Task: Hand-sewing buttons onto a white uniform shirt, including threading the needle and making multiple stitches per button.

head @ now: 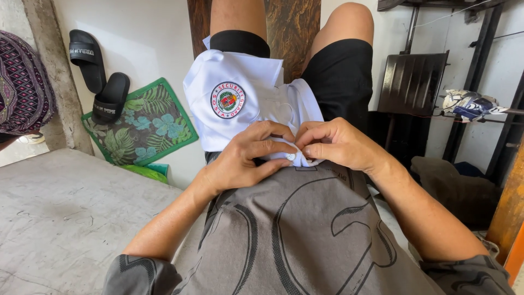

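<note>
A white shirt [240, 98] with a round embroidered patch [227, 100] lay across the person's lap, over black shorts [341, 71]. The left hand [245, 158] and right hand [333, 145] met at its near edge, fingers curled shut, pinching the fabric around a small white button [290, 157]. Black slides [98, 76] sat by a leaf-patterned mat [142, 123]

Shirt [240, 98] is lying on the person's lap, over the thighs. Left hand [248, 158] and right hand [335, 145] are meeting at the shirt's near edge, fingertips touching, both pinching a small button [291, 157] between them. Round patch [227, 100] is sitting on the shirt, beyond the left hand. Two slippers [98, 76] are lying far left, just beside a floor mat [142, 123]. A folded chair [412, 82] is standing right of the legs.
</note>
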